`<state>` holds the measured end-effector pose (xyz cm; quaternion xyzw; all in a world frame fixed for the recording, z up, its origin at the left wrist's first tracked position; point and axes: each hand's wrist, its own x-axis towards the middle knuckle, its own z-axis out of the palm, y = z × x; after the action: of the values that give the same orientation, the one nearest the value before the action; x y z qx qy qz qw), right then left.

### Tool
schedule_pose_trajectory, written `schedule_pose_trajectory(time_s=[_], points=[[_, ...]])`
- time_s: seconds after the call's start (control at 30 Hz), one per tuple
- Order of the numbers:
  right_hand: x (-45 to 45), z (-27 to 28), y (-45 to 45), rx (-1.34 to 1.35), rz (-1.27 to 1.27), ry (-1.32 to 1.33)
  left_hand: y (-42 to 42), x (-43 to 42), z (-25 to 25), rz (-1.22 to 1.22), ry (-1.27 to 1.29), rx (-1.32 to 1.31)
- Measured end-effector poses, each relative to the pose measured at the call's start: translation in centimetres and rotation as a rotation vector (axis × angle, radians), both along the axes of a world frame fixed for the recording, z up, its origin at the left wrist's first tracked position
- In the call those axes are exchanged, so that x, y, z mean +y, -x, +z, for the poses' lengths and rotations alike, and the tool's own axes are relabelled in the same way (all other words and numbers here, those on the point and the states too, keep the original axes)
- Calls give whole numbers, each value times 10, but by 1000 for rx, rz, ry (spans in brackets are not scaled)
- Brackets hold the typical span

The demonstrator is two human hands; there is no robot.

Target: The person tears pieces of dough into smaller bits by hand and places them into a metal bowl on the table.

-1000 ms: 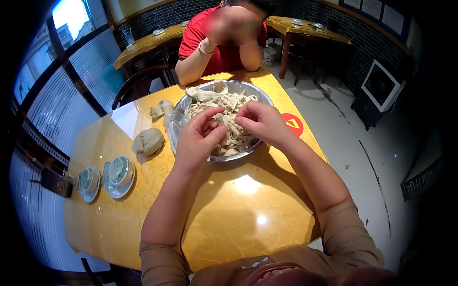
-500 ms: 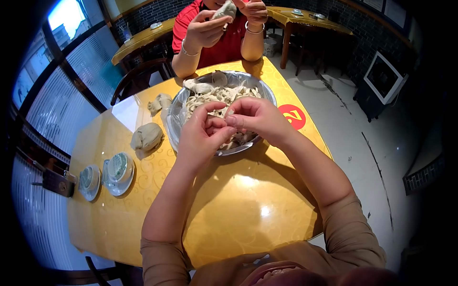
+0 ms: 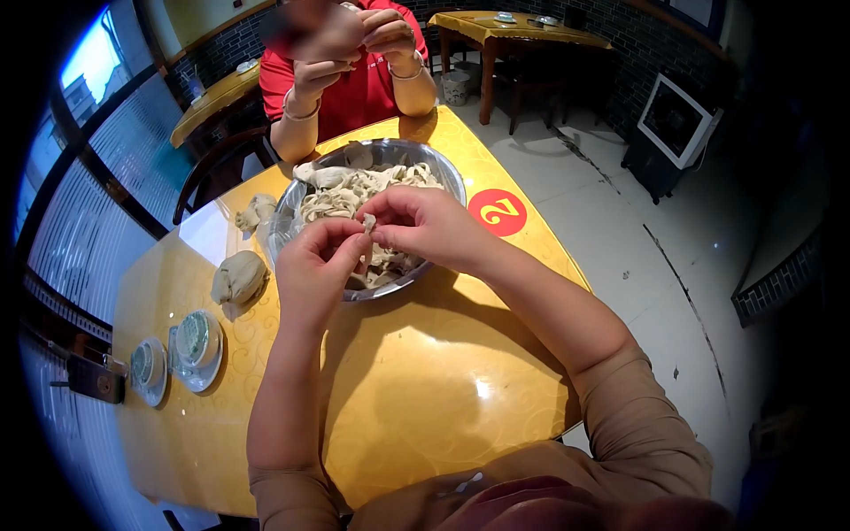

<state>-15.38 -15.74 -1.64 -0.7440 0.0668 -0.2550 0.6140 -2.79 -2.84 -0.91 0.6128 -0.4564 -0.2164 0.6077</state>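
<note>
My left hand (image 3: 312,264) and my right hand (image 3: 423,223) meet over the near side of a metal bowl (image 3: 454,177). Both pinch a small pale dough-like piece (image 3: 368,223) between thumbs and fingertips. Torn beige strips (image 3: 381,182) fill the bowl, with a larger lump (image 3: 320,175) at its far left; clear plastic film lines the rim. On the table left of the bowl lie a round beige lump (image 3: 239,278) and a smaller lump (image 3: 257,212). What the strips are made of, I cannot tell.
Across the yellow table (image 3: 416,372) a person in a red shirt (image 3: 354,97) holds something pale in both hands. Wrapped dish sets (image 3: 197,345) stand at the left beside a dark box (image 3: 96,379). A red number sticker (image 3: 498,212) lies right of the bowl.
The view has shifted, so the bowl and table sit further left. My hands have drawn slightly apart and the small piece shows between them. The other person's hands are lower.
</note>
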Motion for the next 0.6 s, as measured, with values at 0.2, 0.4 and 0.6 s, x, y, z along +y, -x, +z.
schedule_pose_trajectory(time_s=[0.2, 0.4, 0.6], points=[[1, 5, 3, 2, -26, 68, -2, 1, 0, 18, -45, -45], [4, 7, 4, 34, -61, 133, 2, 2, 1, 10, -8, -20], [8, 6, 3, -27, -162, 242, 0, 1, -2, 24, -50, -118]])
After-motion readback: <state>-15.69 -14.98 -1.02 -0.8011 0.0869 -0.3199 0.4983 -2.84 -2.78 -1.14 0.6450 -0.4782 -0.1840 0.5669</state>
